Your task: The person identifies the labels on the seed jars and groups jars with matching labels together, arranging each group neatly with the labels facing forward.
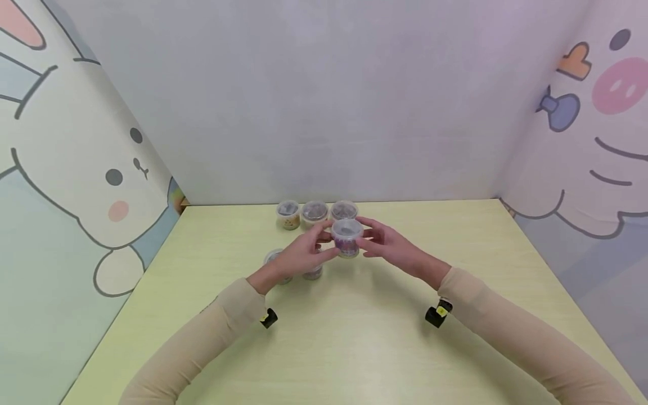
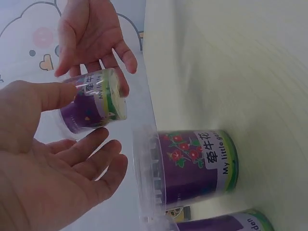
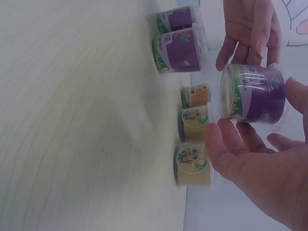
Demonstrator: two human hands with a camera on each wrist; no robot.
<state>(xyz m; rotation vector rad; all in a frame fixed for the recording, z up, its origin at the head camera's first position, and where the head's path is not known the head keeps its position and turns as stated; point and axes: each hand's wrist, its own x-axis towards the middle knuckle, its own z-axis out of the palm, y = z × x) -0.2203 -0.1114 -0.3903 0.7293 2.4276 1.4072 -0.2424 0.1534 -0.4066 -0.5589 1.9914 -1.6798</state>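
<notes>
Between both hands, raised above the table, is a small purple plastic tub (image 1: 346,244) with a clear lid; its label reads "My little garden". My left hand (image 1: 304,250) holds its left side, the thumb (image 2: 57,95) lying along it. On the other side my right hand (image 1: 397,248) grips it with thumb and fingers (image 3: 231,139) around the wall. Two matching purple tubs stand on the table beneath my left hand, partly hidden in the head view; the nearer one (image 2: 192,168) shows red flowers on its label.
Along the back of the pale wooden table (image 1: 354,337) stand three tan-orange lidded tubs in a row, including the left one (image 1: 288,216) and the middle one (image 1: 315,211). A grey-white wall (image 1: 329,112) rises behind, with cartoon-printed panels at both sides.
</notes>
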